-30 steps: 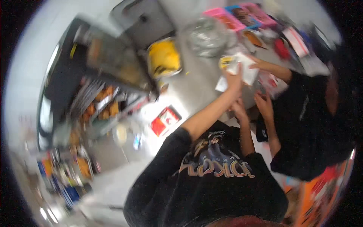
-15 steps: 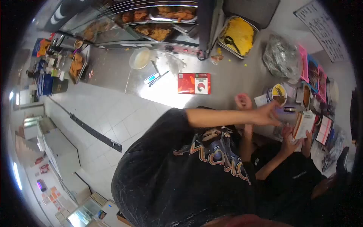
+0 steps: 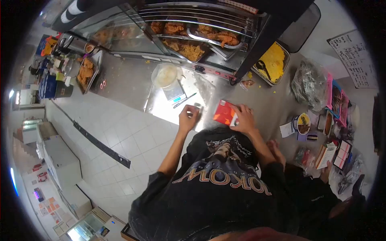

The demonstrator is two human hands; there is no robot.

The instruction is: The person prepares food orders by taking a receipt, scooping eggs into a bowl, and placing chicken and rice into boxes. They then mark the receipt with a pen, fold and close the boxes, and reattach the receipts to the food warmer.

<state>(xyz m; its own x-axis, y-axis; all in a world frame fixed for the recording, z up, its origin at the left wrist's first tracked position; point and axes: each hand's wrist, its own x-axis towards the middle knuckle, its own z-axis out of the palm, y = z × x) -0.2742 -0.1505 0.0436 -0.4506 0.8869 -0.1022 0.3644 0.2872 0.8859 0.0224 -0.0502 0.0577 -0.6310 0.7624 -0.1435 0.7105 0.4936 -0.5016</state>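
My left hand [image 3: 189, 118] is raised over the counter's front edge with its fingers pinched together. A small dark piece shows at the fingertips, too small to name. My right hand [image 3: 244, 119] grips the right side of a red cardboard box [image 3: 223, 112], its fingers over the top and covering part of the print. The box rests on the steel counter close in front of my body. Left of the box lie a pen [image 3: 185, 100] and a small digital scale [image 3: 175, 96]. A plastic tub [image 3: 165, 75] with pale contents stands behind the scale.
A glass display case [image 3: 201, 36] with fried chicken stands at the back. A tray of yellow food [image 3: 273, 64] and a plastic bag [image 3: 309, 84] sit to the right. Beside me, a co-worker's hand [image 3: 326, 172] is at a paper pad [image 3: 325, 156], near a food cup [image 3: 302, 123].
My left hand has come back from the co-worker's side on the right to the left of the box. My right hand has moved left onto the box. The view has shifted.
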